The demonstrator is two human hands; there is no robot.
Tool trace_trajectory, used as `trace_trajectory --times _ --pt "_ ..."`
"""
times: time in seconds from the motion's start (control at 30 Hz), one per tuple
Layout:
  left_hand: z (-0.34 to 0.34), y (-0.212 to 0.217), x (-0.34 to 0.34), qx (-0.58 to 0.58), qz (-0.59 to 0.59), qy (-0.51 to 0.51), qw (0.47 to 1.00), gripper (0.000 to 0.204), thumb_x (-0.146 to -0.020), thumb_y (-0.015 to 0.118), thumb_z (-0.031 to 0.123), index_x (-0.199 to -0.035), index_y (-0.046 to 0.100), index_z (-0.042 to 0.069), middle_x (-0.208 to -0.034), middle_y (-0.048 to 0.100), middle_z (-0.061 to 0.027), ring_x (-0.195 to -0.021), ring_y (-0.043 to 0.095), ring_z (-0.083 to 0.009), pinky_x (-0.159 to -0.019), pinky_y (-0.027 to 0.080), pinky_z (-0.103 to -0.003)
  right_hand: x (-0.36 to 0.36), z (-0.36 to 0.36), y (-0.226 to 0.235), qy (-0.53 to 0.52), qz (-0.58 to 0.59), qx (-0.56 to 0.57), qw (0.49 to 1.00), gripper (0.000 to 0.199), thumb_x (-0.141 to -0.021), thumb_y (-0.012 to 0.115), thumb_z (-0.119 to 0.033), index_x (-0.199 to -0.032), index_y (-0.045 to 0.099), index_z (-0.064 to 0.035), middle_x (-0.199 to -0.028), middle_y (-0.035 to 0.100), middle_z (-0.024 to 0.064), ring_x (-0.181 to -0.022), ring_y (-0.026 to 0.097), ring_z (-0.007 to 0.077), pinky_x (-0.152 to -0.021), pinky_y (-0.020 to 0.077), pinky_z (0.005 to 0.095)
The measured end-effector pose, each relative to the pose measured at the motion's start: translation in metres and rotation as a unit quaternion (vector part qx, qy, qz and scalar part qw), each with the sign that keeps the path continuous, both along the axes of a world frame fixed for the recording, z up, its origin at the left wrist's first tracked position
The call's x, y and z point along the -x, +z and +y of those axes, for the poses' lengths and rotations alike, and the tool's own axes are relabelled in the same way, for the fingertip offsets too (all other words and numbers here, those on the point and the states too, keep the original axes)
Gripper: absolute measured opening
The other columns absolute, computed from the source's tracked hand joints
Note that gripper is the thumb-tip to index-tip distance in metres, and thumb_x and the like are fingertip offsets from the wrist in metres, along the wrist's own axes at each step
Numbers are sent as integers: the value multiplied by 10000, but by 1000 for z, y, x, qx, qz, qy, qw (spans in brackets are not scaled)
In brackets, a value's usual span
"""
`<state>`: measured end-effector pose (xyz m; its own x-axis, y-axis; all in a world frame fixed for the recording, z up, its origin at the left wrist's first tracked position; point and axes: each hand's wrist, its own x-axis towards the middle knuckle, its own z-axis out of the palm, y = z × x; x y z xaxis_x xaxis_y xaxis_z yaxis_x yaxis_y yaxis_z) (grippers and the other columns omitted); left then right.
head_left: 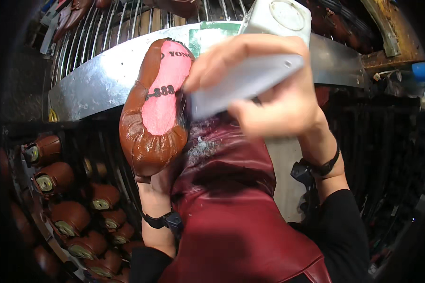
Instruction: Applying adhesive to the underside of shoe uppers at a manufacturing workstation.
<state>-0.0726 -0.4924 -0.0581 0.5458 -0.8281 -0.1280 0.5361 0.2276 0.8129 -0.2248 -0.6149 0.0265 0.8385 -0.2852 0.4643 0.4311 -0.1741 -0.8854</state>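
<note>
A brown leather shoe upper, pulled over a last, is held sole side up, left of centre. Its pink insole faces me, and the gathered leather edge around it looks wet and shiny. My left hand supports the shoe from beneath; the shoe hides its fingers. My right hand is closed around a flat, pale grey brush with a hole in its handle end. Motion blurs both hand and brush. The brush's dark lower end is at the shoe's right edge; whether it touches cannot be told.
Beyond the shoe runs a curved metal bench edge, with a white container on it. Metal rack bars lie behind. Several brown lasted shoes fill a rack at lower left. A dark red apron covers my lap.
</note>
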Motion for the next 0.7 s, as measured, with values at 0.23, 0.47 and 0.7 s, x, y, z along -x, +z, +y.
trace_trajectory --times 0.23,0.47,0.7 --pt "57 10 -18 42 138 32 989 400 -1101 545 284 -1366 626 -5 -1233 721 -125 -1043 725 -219 -939 594 -377 1 12 -67 -237 76 -370 895 133 -990 720 -83 -961 691 43 -778 720 145 -512 668 223 -413 531 327" --pt "-56 -1 -144 -115 -280 189 934 327 -966 733 173 -1197 742 -58 -1057 771 -119 -939 730 -181 -868 581 -327 18 35 -79 -353 2 -470 809 227 -1052 676 -192 -966 649 17 -790 719 160 -569 693 224 -473 575 335" --pt "-201 29 -258 -513 -613 81 596 768 -724 760 684 -1156 805 51 -1175 763 -250 -1133 735 -394 -981 573 -475 29 25 -74 -382 -2 -457 803 230 -1046 687 -151 -967 650 62 -807 732 192 -587 706 226 -486 590 338"
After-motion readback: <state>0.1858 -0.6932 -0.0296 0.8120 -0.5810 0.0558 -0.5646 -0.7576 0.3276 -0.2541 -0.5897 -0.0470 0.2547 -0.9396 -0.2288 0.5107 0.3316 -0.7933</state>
